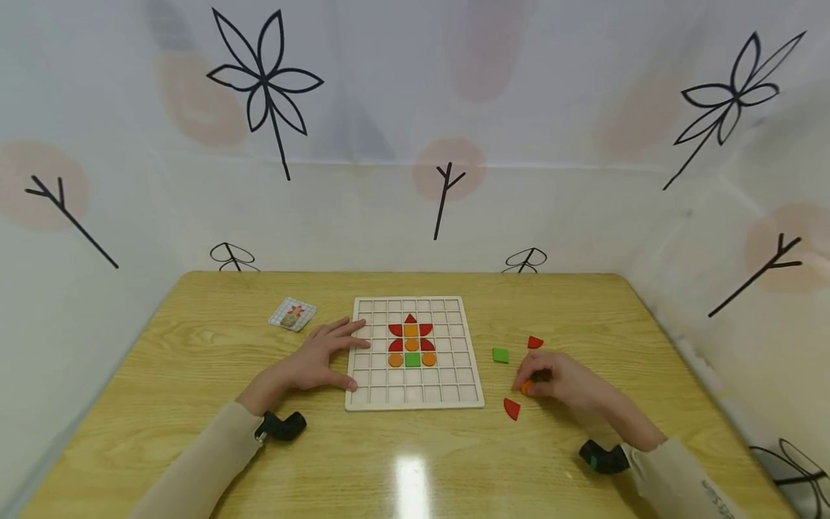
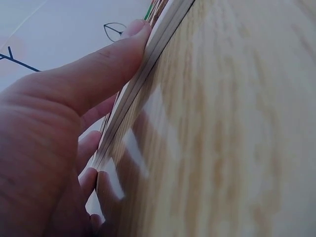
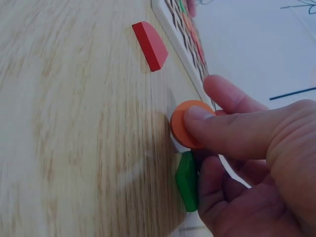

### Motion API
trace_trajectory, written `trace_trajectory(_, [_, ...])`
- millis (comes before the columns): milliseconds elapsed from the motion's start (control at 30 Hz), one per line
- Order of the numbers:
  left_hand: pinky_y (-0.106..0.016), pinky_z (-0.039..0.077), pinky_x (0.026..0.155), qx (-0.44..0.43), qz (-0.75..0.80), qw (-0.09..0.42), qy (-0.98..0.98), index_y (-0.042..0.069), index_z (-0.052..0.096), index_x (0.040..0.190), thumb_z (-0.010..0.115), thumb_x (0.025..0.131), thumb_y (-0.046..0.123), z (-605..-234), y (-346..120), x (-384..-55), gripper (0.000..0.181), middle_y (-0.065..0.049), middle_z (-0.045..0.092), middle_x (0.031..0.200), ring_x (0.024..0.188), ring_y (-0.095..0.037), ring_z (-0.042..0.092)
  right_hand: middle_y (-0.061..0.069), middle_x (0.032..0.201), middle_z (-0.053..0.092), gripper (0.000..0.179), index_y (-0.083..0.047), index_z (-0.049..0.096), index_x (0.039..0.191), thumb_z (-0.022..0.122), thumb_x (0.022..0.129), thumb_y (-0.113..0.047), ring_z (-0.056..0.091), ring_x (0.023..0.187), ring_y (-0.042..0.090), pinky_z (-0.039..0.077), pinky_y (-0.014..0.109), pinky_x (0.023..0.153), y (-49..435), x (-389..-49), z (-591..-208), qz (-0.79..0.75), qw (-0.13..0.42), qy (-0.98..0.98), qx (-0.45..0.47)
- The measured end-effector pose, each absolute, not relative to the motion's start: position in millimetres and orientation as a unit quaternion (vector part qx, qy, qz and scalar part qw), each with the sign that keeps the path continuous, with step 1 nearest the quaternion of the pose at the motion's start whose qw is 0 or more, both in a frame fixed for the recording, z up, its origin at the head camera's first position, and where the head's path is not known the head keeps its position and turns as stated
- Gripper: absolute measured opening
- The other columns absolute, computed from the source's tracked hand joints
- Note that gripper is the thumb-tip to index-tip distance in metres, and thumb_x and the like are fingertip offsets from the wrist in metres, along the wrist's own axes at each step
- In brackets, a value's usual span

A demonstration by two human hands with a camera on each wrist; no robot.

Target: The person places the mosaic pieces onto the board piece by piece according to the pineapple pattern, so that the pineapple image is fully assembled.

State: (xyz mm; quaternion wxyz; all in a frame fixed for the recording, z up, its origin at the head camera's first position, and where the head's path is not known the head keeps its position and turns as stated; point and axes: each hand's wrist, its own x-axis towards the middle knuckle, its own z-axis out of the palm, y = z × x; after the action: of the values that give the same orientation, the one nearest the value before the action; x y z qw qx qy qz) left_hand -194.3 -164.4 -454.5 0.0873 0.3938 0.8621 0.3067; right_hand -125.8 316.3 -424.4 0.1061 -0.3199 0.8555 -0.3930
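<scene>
A pale gridded board (image 1: 415, 401) bears a figure of red, orange and green flat pieces. My left hand (image 1: 324, 355) rests on the board's left edge with its fingers spread; the left wrist view shows the thumb (image 2: 106, 69) against that edge. To the right of the board, my right hand (image 1: 563, 378) pinches an orange disc (image 3: 185, 126) between thumb and finger. Close under the curled fingers is a green piece (image 3: 186, 181); whether they touch it I cannot tell. A red quarter-circle piece (image 1: 511, 409) lies just in front of this hand.
Beyond the right hand lie another red quarter-circle piece (image 1: 534, 342) and a green square (image 1: 500, 355). A small picture card (image 1: 293, 314) sits left of the board on the wooden table (image 1: 311, 461). White patterned sheets (image 1: 363, 216) hang around the table.
</scene>
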Motion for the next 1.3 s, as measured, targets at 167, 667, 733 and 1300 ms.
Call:
trace_trajectory(167, [-0.065,0.007,0.112,0.395,0.308,0.088,0.861,0.016,0.059,0.14,0.081,0.081,0.043,-451,-164,-193,0.068,-0.011,0.025,0.163,0.149,-0.04,0.012,0.005,0.096,0.067,0.018,-0.011,0.073,0.096,0.071,0.087,0.005,0.06,0.086,0.017,0.051,0.024,0.075,318,-127,-422,-0.418,0.089,0.838,-0.339])
trace_trajectory(667, [-0.066,0.008,0.111,0.4,0.311,0.084,0.858,0.016,0.059,0.139,0.08,0.082,0.044,-454,-164,-194,0.067,-0.013,0.027,0.162,0.149,-0.041,0.013,0.009,0.107,0.064,0.014,-0.008,0.075,0.1,0.069,0.091,0.001,0.06,0.096,0.011,0.054,0.022,0.076,302,-122,-425,-0.45,0.014,0.866,-0.218])
trace_trajectory(733, [-0.067,0.008,0.111,0.4,0.311,0.085,0.858,0.016,0.06,0.139,0.08,0.082,0.044,-454,-164,-194,0.066,-0.013,0.028,0.161,0.149,-0.042,0.013,0.01,0.109,0.065,0.012,-0.008,0.076,0.101,0.07,0.092,-0.003,0.061,0.099,0.011,0.054,0.022,0.076,296,-122,-426,-0.455,0.017,0.865,-0.21])
trace_trajectory(1300, [-0.063,0.007,0.113,0.392,0.306,0.093,0.862,0.018,0.058,0.14,0.081,0.081,0.044,-453,-164,-193,0.069,-0.009,0.024,0.163,0.15,-0.037,0.01,0.011,0.119,0.065,0.017,-0.008,0.076,0.106,0.072,0.09,-0.002,0.062,0.109,0.029,0.053,0.024,0.086,231,-131,-433,-0.497,0.071,0.845,-0.181])
